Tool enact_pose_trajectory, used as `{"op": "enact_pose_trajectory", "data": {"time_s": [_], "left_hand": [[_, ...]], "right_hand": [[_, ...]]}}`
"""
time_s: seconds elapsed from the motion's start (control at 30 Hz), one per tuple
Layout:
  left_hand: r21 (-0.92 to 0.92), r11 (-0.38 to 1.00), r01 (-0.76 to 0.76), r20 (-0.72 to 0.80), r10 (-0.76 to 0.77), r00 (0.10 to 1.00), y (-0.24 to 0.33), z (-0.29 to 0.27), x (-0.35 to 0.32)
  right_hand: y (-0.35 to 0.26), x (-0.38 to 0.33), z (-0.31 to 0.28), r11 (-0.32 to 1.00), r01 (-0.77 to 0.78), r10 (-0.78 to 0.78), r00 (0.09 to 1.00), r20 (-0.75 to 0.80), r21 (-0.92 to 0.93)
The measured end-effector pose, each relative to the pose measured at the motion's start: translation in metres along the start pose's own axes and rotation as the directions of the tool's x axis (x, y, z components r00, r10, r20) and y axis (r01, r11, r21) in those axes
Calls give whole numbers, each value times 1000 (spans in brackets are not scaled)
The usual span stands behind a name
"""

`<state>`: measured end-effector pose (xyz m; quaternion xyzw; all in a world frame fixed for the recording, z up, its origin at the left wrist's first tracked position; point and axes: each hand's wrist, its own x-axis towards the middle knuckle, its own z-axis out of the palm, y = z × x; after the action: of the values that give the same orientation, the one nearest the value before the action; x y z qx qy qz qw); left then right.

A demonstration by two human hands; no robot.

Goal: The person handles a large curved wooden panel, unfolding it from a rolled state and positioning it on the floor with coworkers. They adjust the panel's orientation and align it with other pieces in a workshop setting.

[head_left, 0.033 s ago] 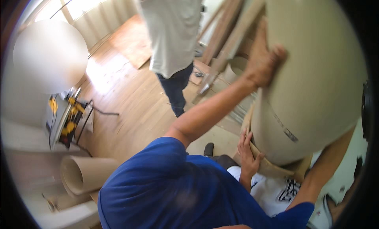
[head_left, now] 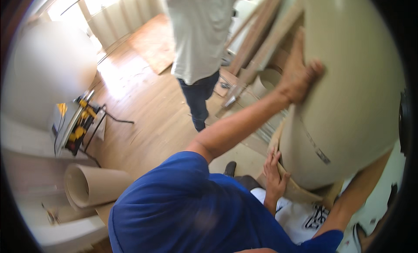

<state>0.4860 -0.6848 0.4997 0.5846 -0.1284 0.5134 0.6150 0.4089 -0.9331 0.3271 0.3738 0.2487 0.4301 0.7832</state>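
A large, smooth beige curved panel (head_left: 348, 91) stands close on my right and fills that side. My left hand (head_left: 301, 76) presses on its left edge, thumb across the face and fingers reaching up along the side, partly hidden. My right forearm (head_left: 359, 187) passes up behind the panel's lower right, and that hand is hidden by it. Below, a co-worker's hand (head_left: 275, 179) rests on the brown curved rim (head_left: 300, 190) under the panel. This co-worker wears a white shirt with black print (head_left: 300, 218).
Another person in a light shirt (head_left: 200, 39) stands ahead on the wooden floor (head_left: 148, 105). Long boards (head_left: 257, 35) lean beyond my left hand. At left are a yellow-and-black power saw on a stand (head_left: 78, 126) and a rolled brown sheet (head_left: 102, 183).
The view has shifted slightly, so the room appears a little farther right. My left hand stays on the panel's edge, and the co-worker's hand stays at the rim.
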Motion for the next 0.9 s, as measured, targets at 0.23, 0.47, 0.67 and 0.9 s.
{"op": "enact_pose_trajectory", "data": {"time_s": [0.23,0.47,0.67,0.9], "left_hand": [[275,954,121,-73,-105,992,-44,-120,28],[237,953,188,-73,-175,982,-76,-129,42],[318,917,239,-156,-198,968,-84,-179,-12],[410,861,300,-270,-200,942,-77,-234,-73]], "right_hand": [[-70,43,-26,610,-343,550,832,-70,714],[98,209,153,-118,-484,708,571,415,867],[192,272,241,-447,-361,779,293,554,819],[207,339,198,-465,-178,803,328,498,867]]}}
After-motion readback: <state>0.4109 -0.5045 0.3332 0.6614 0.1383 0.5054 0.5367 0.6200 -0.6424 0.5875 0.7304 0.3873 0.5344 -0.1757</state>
